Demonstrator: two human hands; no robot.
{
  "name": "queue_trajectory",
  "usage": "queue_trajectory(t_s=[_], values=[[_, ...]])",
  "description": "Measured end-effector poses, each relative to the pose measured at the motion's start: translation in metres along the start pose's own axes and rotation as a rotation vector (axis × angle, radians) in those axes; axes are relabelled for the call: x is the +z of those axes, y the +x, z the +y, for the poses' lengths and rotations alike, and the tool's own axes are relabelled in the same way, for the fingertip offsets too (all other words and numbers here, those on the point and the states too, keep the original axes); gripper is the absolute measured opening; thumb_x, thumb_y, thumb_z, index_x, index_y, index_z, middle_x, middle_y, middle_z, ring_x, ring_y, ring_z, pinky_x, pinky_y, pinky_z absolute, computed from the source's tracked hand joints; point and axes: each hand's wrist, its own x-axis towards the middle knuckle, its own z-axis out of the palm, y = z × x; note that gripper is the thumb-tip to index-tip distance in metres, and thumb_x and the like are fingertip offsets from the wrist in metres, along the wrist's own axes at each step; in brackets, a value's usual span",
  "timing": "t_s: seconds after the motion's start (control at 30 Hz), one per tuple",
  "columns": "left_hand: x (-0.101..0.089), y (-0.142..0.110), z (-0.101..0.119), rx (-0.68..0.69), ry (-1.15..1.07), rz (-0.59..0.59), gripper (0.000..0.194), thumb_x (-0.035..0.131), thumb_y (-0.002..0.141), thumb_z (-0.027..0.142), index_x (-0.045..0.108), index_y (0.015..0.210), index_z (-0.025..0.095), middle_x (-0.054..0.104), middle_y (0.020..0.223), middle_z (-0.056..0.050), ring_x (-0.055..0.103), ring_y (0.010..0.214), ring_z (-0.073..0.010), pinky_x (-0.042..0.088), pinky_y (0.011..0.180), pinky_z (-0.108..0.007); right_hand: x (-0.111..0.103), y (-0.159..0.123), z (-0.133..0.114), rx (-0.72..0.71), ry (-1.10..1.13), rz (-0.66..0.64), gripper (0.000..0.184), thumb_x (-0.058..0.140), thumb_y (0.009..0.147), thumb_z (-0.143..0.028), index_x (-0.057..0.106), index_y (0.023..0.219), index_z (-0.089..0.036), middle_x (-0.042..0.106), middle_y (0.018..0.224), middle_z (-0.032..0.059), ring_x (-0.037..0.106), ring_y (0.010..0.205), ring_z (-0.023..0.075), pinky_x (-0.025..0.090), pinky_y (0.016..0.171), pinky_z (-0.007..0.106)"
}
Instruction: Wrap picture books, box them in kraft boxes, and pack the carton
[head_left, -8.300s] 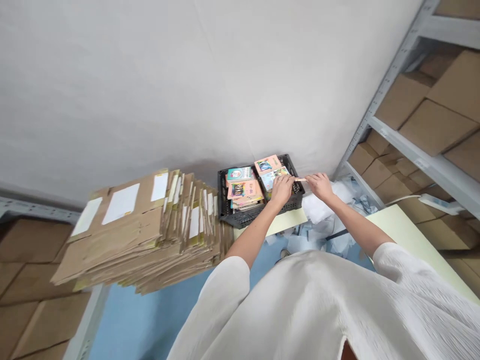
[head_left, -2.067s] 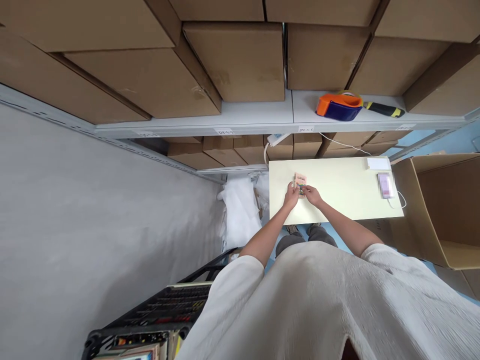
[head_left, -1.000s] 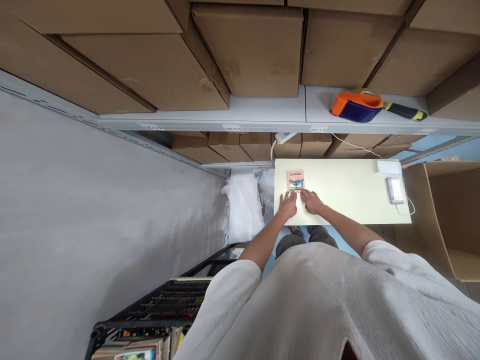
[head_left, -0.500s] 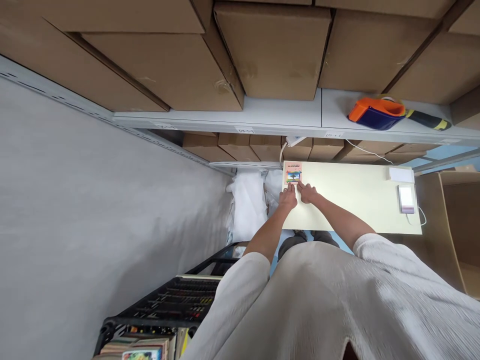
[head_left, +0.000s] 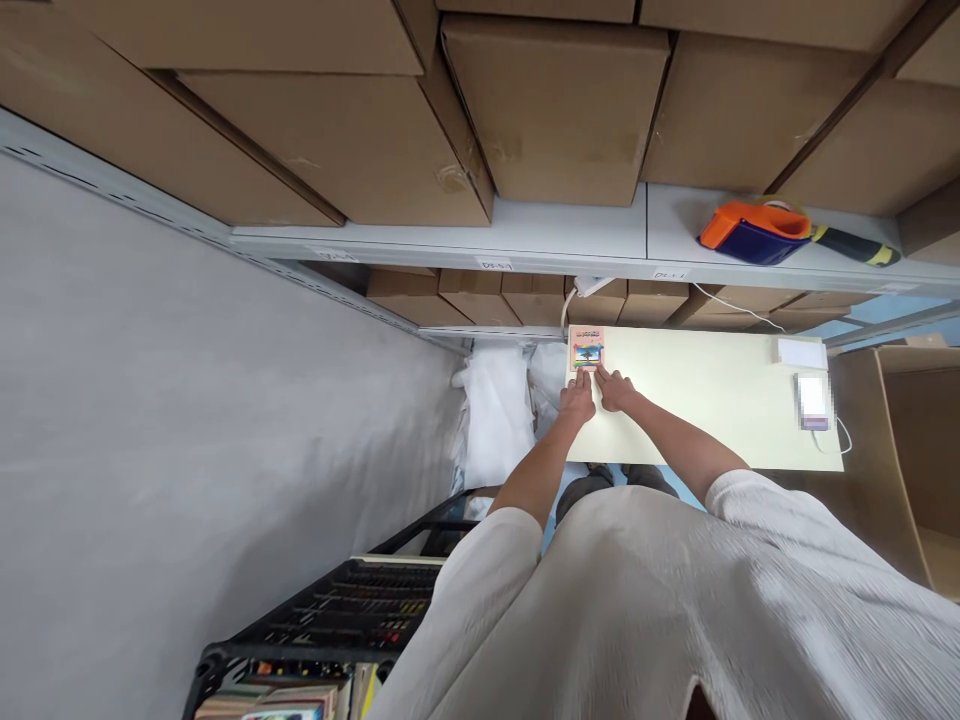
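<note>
A small pink booklet [head_left: 587,340] with a picture of a tree on its cover lies flat at the far left corner of the cream table [head_left: 697,390]. My left hand [head_left: 577,398] rests at the booklet's near edge, its fingers stretched forward. Beside it, my right hand [head_left: 616,390] reaches to the near right corner of the booklet, fingers extended as well. Both sets of fingertips touch or nearly touch that edge; neither hand is wrapped round anything.
A white box [head_left: 799,351] and a blurred-out device with a cable [head_left: 813,402] are at the table's right end. Cardboard boxes [head_left: 559,110] fill the shelf above, beside an orange-and-blue tape dispenser [head_left: 757,232]. An open carton [head_left: 870,420] stands right; a black crate [head_left: 322,610] with books is lower left.
The whole view has tipped slightly, so everything sits a little lower. Both hands stay at the booklet's near edge with hardly any movement.
</note>
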Motion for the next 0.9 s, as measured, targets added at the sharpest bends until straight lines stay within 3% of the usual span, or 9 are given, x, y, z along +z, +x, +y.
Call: queue_trajectory(t_s=[0.2,0.37,0.43,0.57,0.73,0.9], values=[[0.006,-0.014,-0.006,0.063,0.010,-0.007,0.106,0.064,0.094,0.024,0.008,0.185,0.021,-0.008,0.192,-0.016,0.032,0.170,-0.0426,0.046,0.130,-0.057,0.018,-0.029,0.022,-0.059,0.140,0.087,0.105,0.061,0.096,-0.025,0.008,0.186,-0.028,-0.008,0.192,0.0036,0.032,0.167,0.0414,0.057,0.118,0.054],[0.007,-0.030,-0.001,0.064,0.035,0.007,0.102,0.061,0.094,0.023,0.012,0.184,0.016,0.001,0.191,-0.022,0.026,0.174,-0.0402,0.038,0.135,-0.054,0.034,-0.073,0.056,0.011,0.205,0.102,0.097,0.055,0.098,-0.024,0.014,0.186,-0.022,0.001,0.192,0.0115,0.047,0.162,0.0384,0.054,0.120,0.050],[0.006,-0.036,0.008,0.079,0.049,0.012,0.100,0.059,0.095,0.022,0.013,0.184,0.017,0.004,0.191,-0.021,0.032,0.172,-0.0391,0.041,0.133,-0.051,0.039,-0.091,0.080,0.036,0.224,0.133,0.092,0.054,0.100,-0.026,0.020,0.185,-0.018,0.007,0.192,0.0151,0.052,0.158,0.0386,0.054,0.120,0.050],[-0.002,-0.043,0.040,0.179,0.095,0.034,0.093,0.056,0.098,0.021,0.019,0.183,0.020,0.007,0.192,-0.017,0.040,0.169,-0.0370,0.043,0.131,-0.047,0.036,-0.128,0.136,0.106,0.284,0.376,0.078,0.048,0.102,-0.028,0.038,0.178,-0.014,0.034,0.184,0.0201,0.049,0.160,0.0383,0.048,0.127,0.054],[-0.017,-0.042,0.096,0.284,0.086,0.098,0.086,0.053,0.103,0.023,0.021,0.182,0.020,0.009,0.192,-0.016,0.039,0.169,-0.0350,0.040,0.133,-0.046,-0.007,-0.177,0.202,0.167,0.386,0.752,0.065,0.045,0.106,-0.031,0.050,0.170,-0.016,0.047,0.174,0.0214,0.060,0.147,0.0364,0.048,0.126,0.054],[-0.018,-0.042,0.153,0.344,0.077,0.125,0.083,0.052,0.104,0.025,0.024,0.182,0.021,0.012,0.192,-0.014,0.037,0.170,-0.0338,0.035,0.137,-0.046,-0.089,-0.224,0.265,0.140,0.281,1.121,0.058,0.045,0.106,-0.035,0.058,0.160,-0.018,0.056,0.163,0.0220,0.051,0.153,0.0396,0.045,0.127,0.059]])
